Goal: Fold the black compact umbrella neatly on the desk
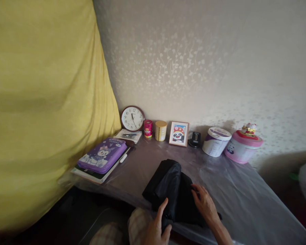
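Note:
A black fabric bundle (165, 187), partly rolled or folded with a shiny strip across it, lies at the table's near edge. Its exact kind does not show. My left hand (158, 223) is at the near left end of it, index finger and thumb apart around the dark cloth; the other fingers are hidden. On the right, my right hand (205, 204) has its bent fingers closed at the edge of the flatter part of the fabric.
Along the wall stand a clock (133, 118), a pink can (148, 129), a yellow-lidded tin (160, 131), a framed panda picture (179, 134), a black device (194, 140) and two tubs (216, 142). A purple case (103, 155) rests on books at left, beside a yellow curtain (48, 102).

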A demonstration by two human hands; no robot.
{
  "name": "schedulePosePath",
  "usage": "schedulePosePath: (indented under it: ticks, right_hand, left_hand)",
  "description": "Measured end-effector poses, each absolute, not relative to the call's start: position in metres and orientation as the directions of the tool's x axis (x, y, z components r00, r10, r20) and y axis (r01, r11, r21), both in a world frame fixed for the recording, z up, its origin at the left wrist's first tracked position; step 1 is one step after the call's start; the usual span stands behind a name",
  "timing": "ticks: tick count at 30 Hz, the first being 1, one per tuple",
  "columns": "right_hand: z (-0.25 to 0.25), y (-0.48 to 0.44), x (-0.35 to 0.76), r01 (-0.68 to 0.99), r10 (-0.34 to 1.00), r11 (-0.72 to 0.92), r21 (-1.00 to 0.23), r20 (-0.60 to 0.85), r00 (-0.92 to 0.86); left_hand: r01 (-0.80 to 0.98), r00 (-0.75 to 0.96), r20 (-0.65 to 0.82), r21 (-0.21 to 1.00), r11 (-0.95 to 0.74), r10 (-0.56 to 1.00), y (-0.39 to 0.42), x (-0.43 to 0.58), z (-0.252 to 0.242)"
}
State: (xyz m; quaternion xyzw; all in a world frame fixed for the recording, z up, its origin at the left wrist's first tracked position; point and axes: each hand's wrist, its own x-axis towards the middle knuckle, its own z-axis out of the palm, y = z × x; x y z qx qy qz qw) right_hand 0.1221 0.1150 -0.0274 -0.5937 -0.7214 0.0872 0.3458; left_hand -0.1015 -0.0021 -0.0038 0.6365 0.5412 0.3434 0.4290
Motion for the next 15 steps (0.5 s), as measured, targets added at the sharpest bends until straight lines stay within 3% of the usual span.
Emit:
schedulePosePath:
  ticks: [5,15]
  right_hand:
    - [-0.027,0.117,0.122,0.778,0.928,0.252,-0.575,0.371,-0.025]
    - [-0.003,0.116,0.118,0.587,0.970,0.110,-0.802,0.214,0.111]
  left_hand:
    - [0.382,0.171,-0.017,0.923,-0.050,0.985,-0.002,-0.101,-0.006]
    - [0.377,0.138,-0.025,0.926,-0.029,0.990,-0.002,-0.099,-0.009]
